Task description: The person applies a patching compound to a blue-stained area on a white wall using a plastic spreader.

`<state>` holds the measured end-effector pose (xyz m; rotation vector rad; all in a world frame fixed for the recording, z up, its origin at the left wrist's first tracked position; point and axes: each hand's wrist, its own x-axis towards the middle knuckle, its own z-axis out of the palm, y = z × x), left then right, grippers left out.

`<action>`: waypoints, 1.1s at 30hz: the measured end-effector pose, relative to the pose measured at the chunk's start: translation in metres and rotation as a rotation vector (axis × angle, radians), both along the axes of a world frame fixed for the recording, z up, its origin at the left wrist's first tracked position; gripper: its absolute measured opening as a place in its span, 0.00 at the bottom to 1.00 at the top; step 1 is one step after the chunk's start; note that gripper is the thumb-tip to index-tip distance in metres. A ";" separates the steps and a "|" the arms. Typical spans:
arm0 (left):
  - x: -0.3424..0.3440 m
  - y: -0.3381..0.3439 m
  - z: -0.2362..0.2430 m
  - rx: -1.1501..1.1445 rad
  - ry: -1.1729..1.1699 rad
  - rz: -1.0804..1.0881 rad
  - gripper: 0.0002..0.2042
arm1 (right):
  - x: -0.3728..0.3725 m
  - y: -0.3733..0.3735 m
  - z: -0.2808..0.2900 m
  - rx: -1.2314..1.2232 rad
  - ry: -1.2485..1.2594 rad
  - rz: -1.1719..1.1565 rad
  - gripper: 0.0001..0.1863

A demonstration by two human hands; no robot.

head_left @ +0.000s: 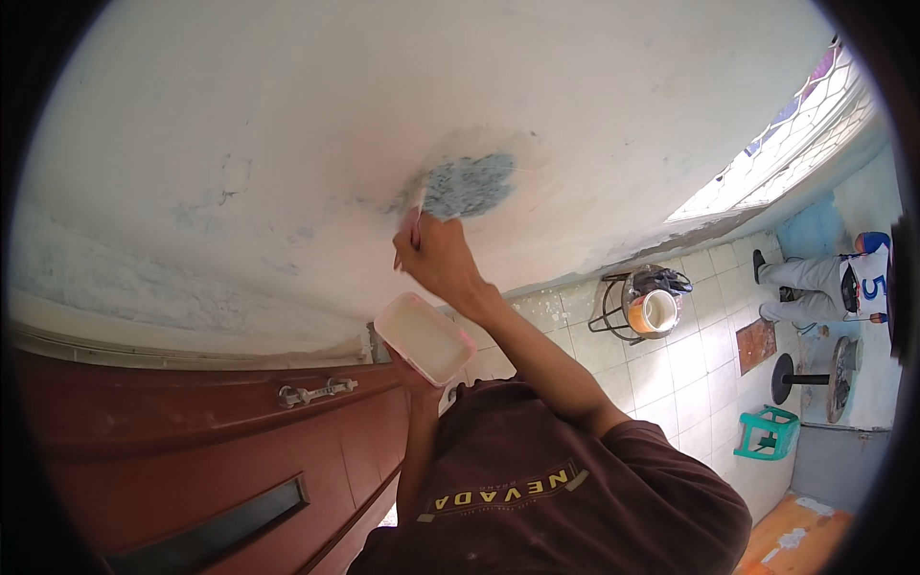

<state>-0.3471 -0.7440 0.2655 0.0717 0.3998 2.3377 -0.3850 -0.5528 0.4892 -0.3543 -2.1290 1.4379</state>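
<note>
My right hand is closed on a brush with a pale, blurred tip, held at a patch of blue-grey showing through the white wall. The tip seems to meet the patch's left edge; I cannot tell if it touches. Below it, my left hand grips a pink-rimmed plastic container of whitish, smooth material from underneath, its fingers mostly hidden by the container.
A red-brown door with a bolt is at lower left. On the tiled floor at right stand a round stool with a white-orange bucket, a green stool and a pedestal table. Another person is at far right, by a barred window.
</note>
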 end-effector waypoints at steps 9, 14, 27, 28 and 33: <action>-0.002 -0.001 0.004 0.047 -0.071 0.022 0.37 | 0.108 0.112 -0.117 -0.490 -0.257 -0.126 0.17; 0.003 0.006 0.017 0.147 -0.063 -0.051 0.38 | 0.102 0.161 -0.131 -0.283 -0.028 -0.319 0.19; 0.011 0.024 0.025 -0.085 -0.074 0.029 0.36 | 0.052 0.032 -0.053 -0.241 0.034 0.114 0.12; 0.012 0.026 0.028 -0.087 -0.076 0.024 0.36 | 0.062 0.044 -0.065 -0.435 0.083 0.154 0.12; 0.013 0.023 -0.001 -0.085 -0.015 0.033 0.38 | 0.098 0.106 -0.097 -1.076 -0.153 0.084 0.12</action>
